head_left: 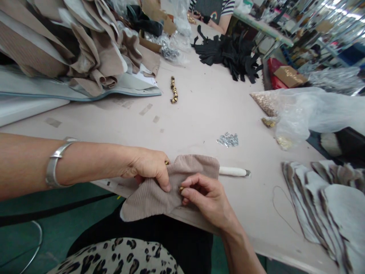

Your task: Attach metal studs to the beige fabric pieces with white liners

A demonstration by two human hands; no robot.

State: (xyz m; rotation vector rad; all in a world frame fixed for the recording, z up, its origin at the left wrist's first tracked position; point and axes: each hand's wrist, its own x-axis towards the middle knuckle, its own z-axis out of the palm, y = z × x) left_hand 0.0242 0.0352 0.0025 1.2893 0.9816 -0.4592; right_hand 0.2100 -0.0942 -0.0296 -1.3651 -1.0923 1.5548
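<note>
A piece of ribbed beige-brown fabric [196, 166] lies over the table's front edge, one end hanging above my lap. My left hand [152, 167] grips it from above, thumb pressed on the cloth. Between the thumb and finger of my right hand [203, 194] is a small gold-coloured metal piece [181, 188], held against the fabric; its exact kind is too small to make out. From under the fabric's right end sticks out a white rod [232, 171] with a dark tip. Beyond it lies a small pile of clear or silvery discs [228, 139].
Brown fabric pieces [94, 49] are heaped at the back left. A short row of gold-coloured pieces [173, 90] lies mid-table. Black strips [228, 53] lie farther back, near another person [212, 15]. To the right are a plastic bag [310, 112] and stacked cut pieces [319, 205].
</note>
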